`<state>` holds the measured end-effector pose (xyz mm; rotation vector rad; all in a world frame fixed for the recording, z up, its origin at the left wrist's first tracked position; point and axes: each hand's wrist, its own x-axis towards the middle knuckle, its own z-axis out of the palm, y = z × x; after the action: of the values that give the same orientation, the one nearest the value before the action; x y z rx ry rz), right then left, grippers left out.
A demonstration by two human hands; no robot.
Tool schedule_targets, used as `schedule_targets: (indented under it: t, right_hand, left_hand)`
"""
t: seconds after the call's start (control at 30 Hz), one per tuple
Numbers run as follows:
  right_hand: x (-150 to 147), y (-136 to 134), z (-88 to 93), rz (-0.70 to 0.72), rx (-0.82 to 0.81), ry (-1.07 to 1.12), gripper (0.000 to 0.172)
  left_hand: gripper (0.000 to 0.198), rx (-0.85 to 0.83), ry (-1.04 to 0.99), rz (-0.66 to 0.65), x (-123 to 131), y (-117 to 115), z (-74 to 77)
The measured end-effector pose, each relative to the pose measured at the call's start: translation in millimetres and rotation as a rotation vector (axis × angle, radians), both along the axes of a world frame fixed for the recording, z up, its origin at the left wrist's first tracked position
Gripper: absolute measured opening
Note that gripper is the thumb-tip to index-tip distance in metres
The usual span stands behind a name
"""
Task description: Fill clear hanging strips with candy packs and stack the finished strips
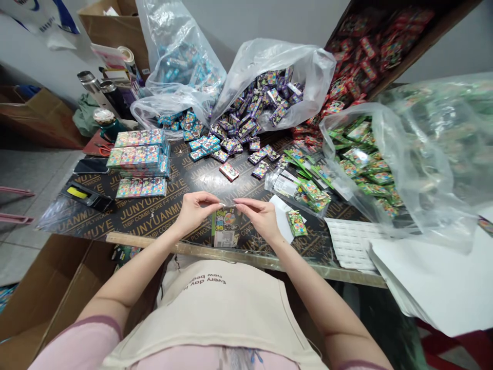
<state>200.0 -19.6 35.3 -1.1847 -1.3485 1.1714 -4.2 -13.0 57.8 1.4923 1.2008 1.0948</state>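
My left hand point(195, 209) and my right hand point(262, 216) face each other near the table's front edge, thumb and forefinger of each pinched together. Between them is a small clear plastic bag point(226, 226) with coloured print and a pale label panel at its lower end. The fingertips grip its upper edge at both sides. Whether anything is inside the bag I cannot make out. Right of my right hand, a green printed packet point(296, 223) lies partly over a white paper sheet point(283, 216). A single red-edged small box point(228, 172) lies beyond my hands.
Stacked blue boxes point(138, 154) stand at left, beside a phone point(91, 165) and a black tape dispenser point(88, 196). Behind are plastic bags of blue packets point(188, 61), purple boxes point(269, 97) and green packets point(370, 154). A white label sheet point(352, 244) lies at right.
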Motion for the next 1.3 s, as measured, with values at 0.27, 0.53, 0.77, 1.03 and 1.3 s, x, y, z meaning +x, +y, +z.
schedule_targets:
  t: [0.27,0.53,0.77,1.03,1.3]
  right_hand:
    - [-3.7,4.8,18.9,0.073,-0.097,0.0,0.017]
    - [3.9,-16.5,-12.6,-0.012,0.205,-0.138,0.017]
    - [-20.0,46.9,-17.0,0.108,0.082,-0.03,0.033]
    - [-75.9,208.6,-58.8,-0.023,0.206,-0.745,0.088]
    - [-105.6,252.6,-54.8,-0.118,0.253,-0.971,0.068]
  left_hand:
    - [0.005,0.024,0.113,-0.072,-0.2,7.5,12.7]
    - [0.006,0.121,0.164,-0.13,2.2,2.3,1.2]
    - [0.016,-0.032,-0.077,0.13,-12.6,28.4,-19.5]
    - [0.036,-0.22,-0.107,0.666,-81.6,5.6,-99.4]
    - [0.032,-0.064,0.198,0.55,-79.0,-1.7,-79.4]
